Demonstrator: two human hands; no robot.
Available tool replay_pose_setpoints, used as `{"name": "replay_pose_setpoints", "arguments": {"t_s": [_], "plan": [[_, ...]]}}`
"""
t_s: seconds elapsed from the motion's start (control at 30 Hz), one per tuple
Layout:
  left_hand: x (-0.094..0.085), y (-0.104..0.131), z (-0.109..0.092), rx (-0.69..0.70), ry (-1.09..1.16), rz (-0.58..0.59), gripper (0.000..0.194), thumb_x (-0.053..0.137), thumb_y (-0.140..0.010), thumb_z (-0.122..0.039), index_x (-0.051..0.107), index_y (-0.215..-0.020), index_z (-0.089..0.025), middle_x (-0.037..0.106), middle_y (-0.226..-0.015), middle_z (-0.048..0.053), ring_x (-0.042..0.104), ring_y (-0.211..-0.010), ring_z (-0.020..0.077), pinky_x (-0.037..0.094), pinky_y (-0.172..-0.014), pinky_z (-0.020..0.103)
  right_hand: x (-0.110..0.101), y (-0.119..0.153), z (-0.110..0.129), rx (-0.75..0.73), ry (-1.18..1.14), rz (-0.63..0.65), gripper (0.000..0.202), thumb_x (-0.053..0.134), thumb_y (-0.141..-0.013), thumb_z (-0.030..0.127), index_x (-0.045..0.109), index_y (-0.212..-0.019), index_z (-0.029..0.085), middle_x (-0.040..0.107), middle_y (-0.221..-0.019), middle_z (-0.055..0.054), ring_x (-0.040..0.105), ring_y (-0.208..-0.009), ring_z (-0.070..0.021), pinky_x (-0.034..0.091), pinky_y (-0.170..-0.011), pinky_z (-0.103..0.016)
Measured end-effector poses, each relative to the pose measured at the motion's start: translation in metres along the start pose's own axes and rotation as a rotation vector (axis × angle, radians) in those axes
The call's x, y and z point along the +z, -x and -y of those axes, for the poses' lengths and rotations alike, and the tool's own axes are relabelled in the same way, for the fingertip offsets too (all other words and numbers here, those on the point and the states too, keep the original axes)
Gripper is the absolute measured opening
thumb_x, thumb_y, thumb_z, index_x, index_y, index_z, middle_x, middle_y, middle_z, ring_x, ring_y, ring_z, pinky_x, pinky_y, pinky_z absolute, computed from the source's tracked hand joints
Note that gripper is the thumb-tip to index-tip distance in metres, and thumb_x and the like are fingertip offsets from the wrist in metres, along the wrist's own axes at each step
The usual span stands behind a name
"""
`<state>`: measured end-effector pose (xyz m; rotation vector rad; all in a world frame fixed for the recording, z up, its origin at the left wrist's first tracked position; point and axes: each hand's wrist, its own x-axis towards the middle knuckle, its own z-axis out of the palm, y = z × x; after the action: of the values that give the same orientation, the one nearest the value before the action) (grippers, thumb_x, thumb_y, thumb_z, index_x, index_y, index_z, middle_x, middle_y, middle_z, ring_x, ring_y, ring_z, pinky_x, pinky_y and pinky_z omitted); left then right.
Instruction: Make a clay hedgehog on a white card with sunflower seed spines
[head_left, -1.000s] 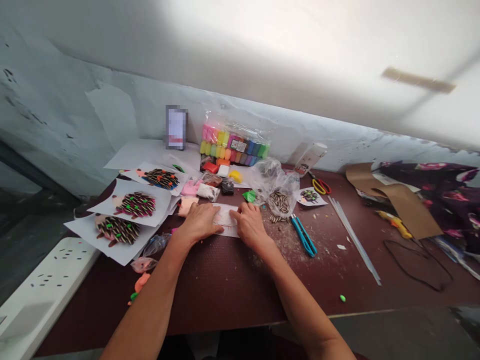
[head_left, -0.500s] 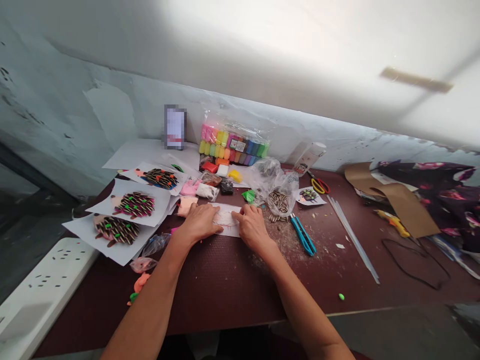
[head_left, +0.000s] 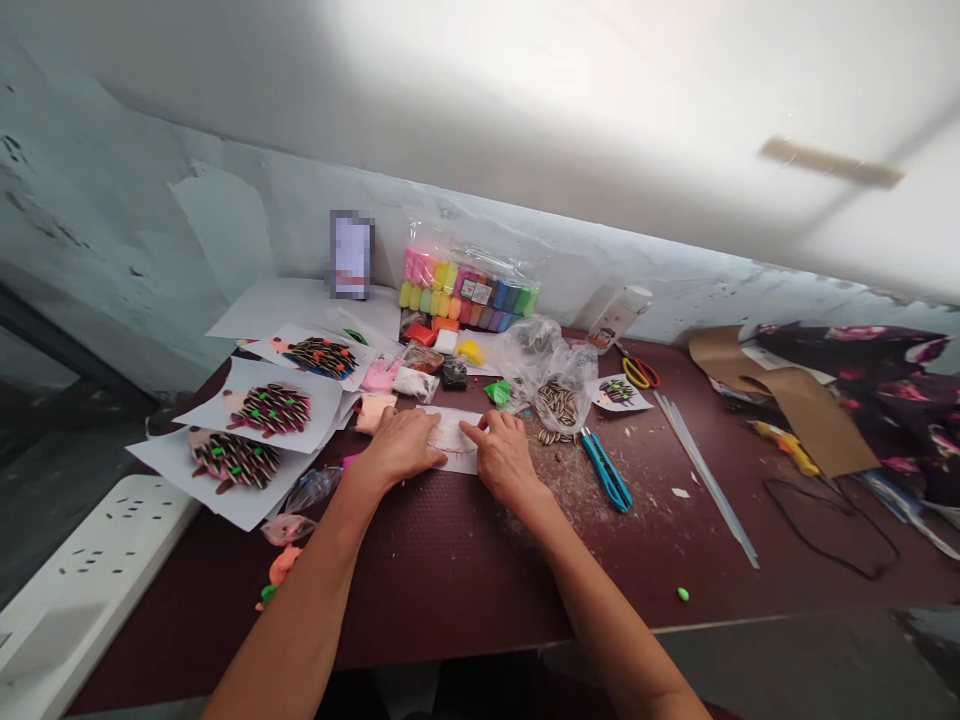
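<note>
A small white sheet of paper (head_left: 459, 463) lies flat on the dark red table, with a faint reddish drawn outline and a whitish patch inside it. My left hand (head_left: 401, 443) rests on the sheet's left side, fingers laid out and apart. From the right, my right hand (head_left: 510, 455) touches the sheet, one digit stretched across the whitish patch and the other fingers loosely bent. I see nothing held in either hand. Just behind the left hand is a pale peach clay packet (head_left: 373, 412). Beyond the right hand sits a green clay packet (head_left: 497, 393).
Paper sheets with seed-covered hedgehogs (head_left: 268, 410) lie left, above a power strip (head_left: 97, 560). Clay packs (head_left: 469, 290) stand at the back. Right are a bag of striped seeds (head_left: 559, 400), a blue cutter (head_left: 606, 470), scissors (head_left: 637, 372), glue sticks (head_left: 705, 475) and a glue gun (head_left: 784, 445).
My right hand's outstretched digit has shifted slightly left over the sheet. My left hand stays almost where it was.
</note>
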<state>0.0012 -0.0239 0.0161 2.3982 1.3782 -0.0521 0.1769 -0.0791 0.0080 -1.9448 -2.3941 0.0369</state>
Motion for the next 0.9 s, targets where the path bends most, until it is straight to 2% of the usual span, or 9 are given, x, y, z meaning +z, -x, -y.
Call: {"name": "replay_pose_setpoints", "arguments": {"t_s": [0.27, 0.4, 0.5, 0.7, 0.9], "plan": [[0.0014, -0.0001, -0.0002, 0.003, 0.006, -0.005, 0.045, 0.064, -0.078, -0.038, 0.064, -0.118, -0.018, 0.067, -0.123, 0.017, 0.057, -0.121, 0.0365, 0.036, -0.101, 0.049, 0.0022, -0.0081, 0.0082, 0.018, -0.014, 0.047, 0.031, 0.043, -0.097, 0.021, 0.071, -0.109, 0.028, 0.059, -0.108, -0.009, 0.045, -0.098, -0.0238, 0.029, -0.081, -0.034], [0.0017, -0.0005, -0.0001, 0.007, 0.007, -0.005, 0.045, 0.064, -0.078, -0.038, 0.064, -0.119, -0.018, 0.068, -0.122, 0.016, 0.058, -0.119, 0.036, 0.037, -0.1, 0.048, 0.0027, -0.0082, 0.0033, 0.066, -0.115, 0.0, 0.041, 0.045, -0.093, 0.012, 0.069, -0.12, 0.032, 0.059, -0.109, -0.006, 0.046, -0.101, -0.0213, 0.029, -0.087, -0.034], [0.0013, -0.0007, 0.0, 0.012, -0.006, 0.003, 0.043, 0.063, -0.079, -0.039, 0.064, -0.117, -0.018, 0.069, -0.12, 0.016, 0.06, -0.117, 0.0358, 0.038, -0.099, 0.047, 0.0025, -0.0074, -0.0009, 0.089, -0.107, -0.028, 0.042, 0.047, -0.092, 0.012, 0.069, -0.122, 0.031, 0.059, -0.108, -0.007, 0.045, -0.102, -0.0213, 0.027, -0.09, -0.036], [0.0017, 0.0, -0.0006, 0.008, -0.006, -0.003, 0.043, 0.062, -0.079, -0.038, 0.064, -0.118, -0.018, 0.068, -0.122, 0.017, 0.058, -0.119, 0.0357, 0.037, -0.1, 0.048, 0.0051, -0.0075, 0.0032, 0.02, -0.002, -0.005, 0.03, 0.045, -0.097, 0.021, 0.072, -0.108, 0.027, 0.058, -0.106, -0.008, 0.043, -0.098, -0.0229, 0.026, -0.088, -0.036], [0.002, -0.0002, -0.0007, 0.007, -0.006, -0.002, 0.045, 0.063, -0.079, -0.038, 0.064, -0.119, -0.017, 0.067, -0.122, 0.017, 0.058, -0.119, 0.0362, 0.037, -0.101, 0.049, 0.0067, -0.0079, 0.0045, -0.019, 0.033, -0.029, 0.028, 0.045, -0.097, 0.023, 0.071, -0.107, 0.026, 0.059, -0.106, -0.009, 0.043, -0.097, -0.0234, 0.027, -0.088, -0.037]]}}
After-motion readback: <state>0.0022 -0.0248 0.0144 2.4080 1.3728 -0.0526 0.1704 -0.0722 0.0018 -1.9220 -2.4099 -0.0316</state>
